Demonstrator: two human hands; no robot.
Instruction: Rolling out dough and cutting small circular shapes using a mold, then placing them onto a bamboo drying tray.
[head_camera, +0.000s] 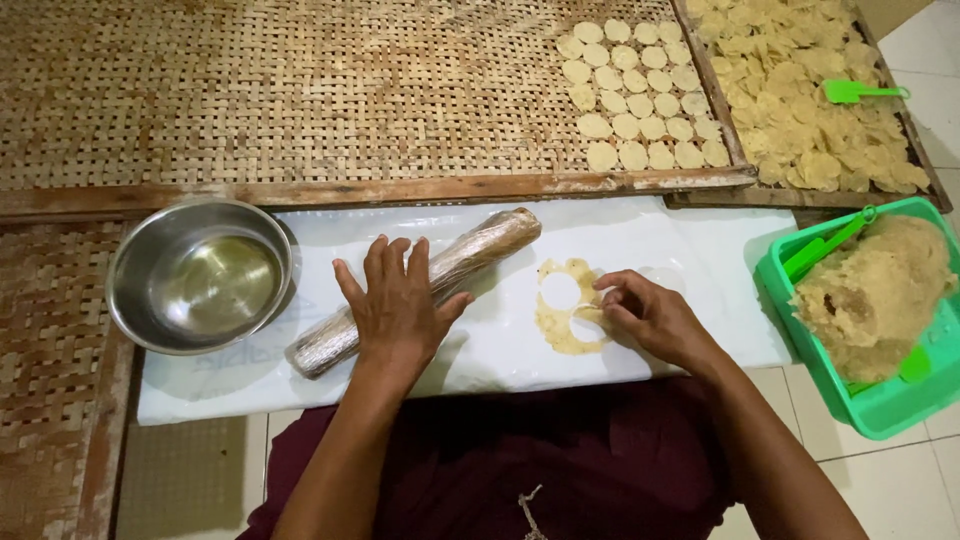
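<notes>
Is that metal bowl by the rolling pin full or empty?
Nearly empty. The bowl sits upright, and its shiny bottom shows through what looks like a shallow pool of clear liquid; no dough inside.

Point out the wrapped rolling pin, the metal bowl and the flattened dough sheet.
wrapped rolling pin (480, 252), head view, upper half of its barrel
metal bowl (205, 275), head view, inside bottom
flattened dough sheet (556, 329), head view, lower left part

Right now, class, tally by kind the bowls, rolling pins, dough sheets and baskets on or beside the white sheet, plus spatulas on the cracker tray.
Round steel bowl: 1
Plastic-wrapped rolling pin: 1
Flat yellow dough sheet: 1
Green plastic basket: 1
Green plastic spatula: 1
Total: 5
</notes>
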